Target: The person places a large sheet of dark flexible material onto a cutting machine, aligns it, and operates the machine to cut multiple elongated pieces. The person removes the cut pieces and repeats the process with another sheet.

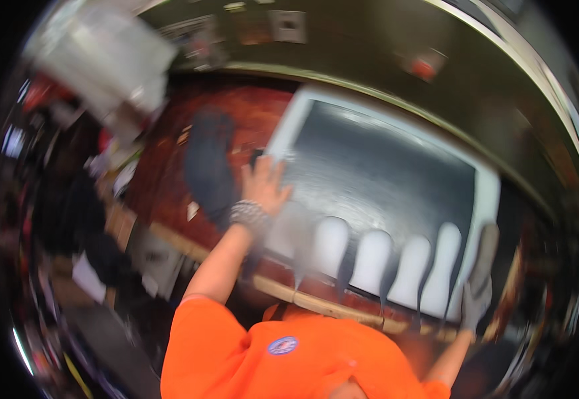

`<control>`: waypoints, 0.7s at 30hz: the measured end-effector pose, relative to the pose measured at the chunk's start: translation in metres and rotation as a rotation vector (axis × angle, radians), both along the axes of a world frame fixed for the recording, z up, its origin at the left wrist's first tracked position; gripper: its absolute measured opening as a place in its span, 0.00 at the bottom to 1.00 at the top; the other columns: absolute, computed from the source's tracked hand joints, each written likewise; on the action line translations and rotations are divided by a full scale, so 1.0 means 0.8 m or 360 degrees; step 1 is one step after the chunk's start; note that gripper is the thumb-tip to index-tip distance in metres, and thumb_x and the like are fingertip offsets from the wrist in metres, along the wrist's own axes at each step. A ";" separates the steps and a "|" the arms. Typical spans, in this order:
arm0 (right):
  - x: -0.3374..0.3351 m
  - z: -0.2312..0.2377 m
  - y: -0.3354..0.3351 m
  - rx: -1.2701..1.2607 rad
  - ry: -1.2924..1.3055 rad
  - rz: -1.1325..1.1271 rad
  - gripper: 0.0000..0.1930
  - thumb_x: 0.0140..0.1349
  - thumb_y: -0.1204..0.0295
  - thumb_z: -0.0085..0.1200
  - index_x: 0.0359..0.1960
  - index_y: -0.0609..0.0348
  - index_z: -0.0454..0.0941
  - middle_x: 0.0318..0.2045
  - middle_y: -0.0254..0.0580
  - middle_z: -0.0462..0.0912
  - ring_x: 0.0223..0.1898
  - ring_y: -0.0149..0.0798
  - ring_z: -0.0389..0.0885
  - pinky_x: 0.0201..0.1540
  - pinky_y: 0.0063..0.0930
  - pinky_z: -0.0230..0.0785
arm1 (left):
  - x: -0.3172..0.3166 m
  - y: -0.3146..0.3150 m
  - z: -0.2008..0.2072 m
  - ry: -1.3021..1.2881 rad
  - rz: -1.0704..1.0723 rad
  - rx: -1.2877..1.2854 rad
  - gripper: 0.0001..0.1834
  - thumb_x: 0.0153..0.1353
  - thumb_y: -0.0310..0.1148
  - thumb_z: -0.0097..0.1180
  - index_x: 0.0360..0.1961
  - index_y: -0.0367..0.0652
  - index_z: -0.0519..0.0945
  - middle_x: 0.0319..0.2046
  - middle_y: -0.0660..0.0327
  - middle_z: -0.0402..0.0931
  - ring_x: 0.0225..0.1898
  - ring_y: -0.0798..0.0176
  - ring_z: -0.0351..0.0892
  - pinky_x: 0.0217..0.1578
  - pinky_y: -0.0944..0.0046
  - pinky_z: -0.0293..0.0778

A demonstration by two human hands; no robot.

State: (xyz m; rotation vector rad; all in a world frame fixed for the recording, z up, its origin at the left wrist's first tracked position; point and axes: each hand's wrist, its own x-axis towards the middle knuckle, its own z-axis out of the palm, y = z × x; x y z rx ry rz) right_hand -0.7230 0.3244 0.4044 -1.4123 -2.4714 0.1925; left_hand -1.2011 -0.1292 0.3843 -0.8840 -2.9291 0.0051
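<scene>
My left hand [263,187], with a beaded band at its wrist, is open. Its fingers are spread over the left edge of a pale frame [487,193] around a dark, shiny panel [382,169]. Along the near side stands a row of white foot-shaped forms [373,259], with a blurred grey shape [291,233] at the row's left end. At the right end is a long grey piece like a sock [485,256]. My right hand [475,307] is at its lower end, greyish and smeared, so its fingers cannot be made out.
Dark cloth pieces, perhaps socks [208,163], lie on the reddish tabletop [160,179] at left. A pale plastic-like bundle [107,56] is at the far left. A dark green wall [362,40] rises behind. The wooden table edge [323,306] runs close to my body.
</scene>
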 end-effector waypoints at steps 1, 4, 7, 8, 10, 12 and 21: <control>-0.001 0.003 0.006 -0.0040 -0.0032 0.0065 0.43 0.53 0.58 0.68 0.70 0.58 0.64 0.67 0.54 0.69 0.69 0.55 0.64 0.71 0.46 0.56 | 0.003 0.000 0.000 0.0066 -0.0026 0.0009 0.37 0.69 0.53 0.48 0.72 0.44 0.63 0.71 0.41 0.58 0.74 0.43 0.53 0.70 0.30 0.45; -0.011 0.006 0.031 -0.0084 -0.0115 0.0258 0.45 0.50 0.61 0.68 0.70 0.60 0.64 0.68 0.58 0.68 0.69 0.56 0.64 0.72 0.45 0.55 | 0.021 -0.003 0.003 0.0039 -0.0082 0.0058 0.35 0.70 0.52 0.47 0.73 0.45 0.63 0.72 0.41 0.57 0.76 0.43 0.50 0.70 0.28 0.42; -0.023 0.006 0.047 -0.0321 0.0012 0.0364 0.45 0.50 0.65 0.68 0.71 0.64 0.63 0.69 0.58 0.67 0.70 0.55 0.64 0.73 0.42 0.55 | 0.040 0.001 -0.001 -0.0077 -0.0020 0.0268 0.34 0.70 0.51 0.48 0.73 0.48 0.63 0.73 0.41 0.54 0.76 0.43 0.47 0.71 0.29 0.39; -0.029 0.011 0.045 -0.0580 0.0180 0.0265 0.43 0.50 0.69 0.67 0.70 0.65 0.63 0.69 0.55 0.67 0.69 0.51 0.65 0.73 0.40 0.54 | 0.042 -0.002 -0.003 -0.0232 0.0040 0.0254 0.34 0.69 0.51 0.48 0.73 0.49 0.64 0.73 0.42 0.53 0.77 0.43 0.47 0.72 0.29 0.38; -0.040 0.022 0.038 -0.0824 0.0553 0.0372 0.41 0.53 0.70 0.65 0.70 0.66 0.63 0.68 0.54 0.68 0.68 0.50 0.66 0.71 0.38 0.56 | 0.053 0.001 -0.008 -0.0161 0.0004 0.0366 0.33 0.69 0.52 0.48 0.73 0.53 0.64 0.74 0.43 0.51 0.77 0.43 0.46 0.72 0.30 0.37; -0.054 0.044 0.017 -0.1063 0.0812 0.0145 0.39 0.55 0.71 0.63 0.69 0.68 0.64 0.67 0.53 0.69 0.66 0.48 0.68 0.69 0.37 0.58 | 0.061 0.001 -0.011 -0.0064 -0.0017 0.0417 0.32 0.68 0.52 0.50 0.72 0.59 0.65 0.74 0.44 0.51 0.77 0.43 0.47 0.72 0.30 0.38; -0.253 0.120 -0.129 -0.0569 0.0587 0.1226 0.42 0.37 0.63 0.70 0.61 0.58 0.75 0.58 0.52 0.77 0.60 0.55 0.75 0.65 0.46 0.65 | 0.054 0.002 -0.008 -0.0016 -0.0004 0.0521 0.29 0.68 0.36 0.51 0.70 0.43 0.66 0.70 0.51 0.62 0.74 0.50 0.56 0.72 0.36 0.42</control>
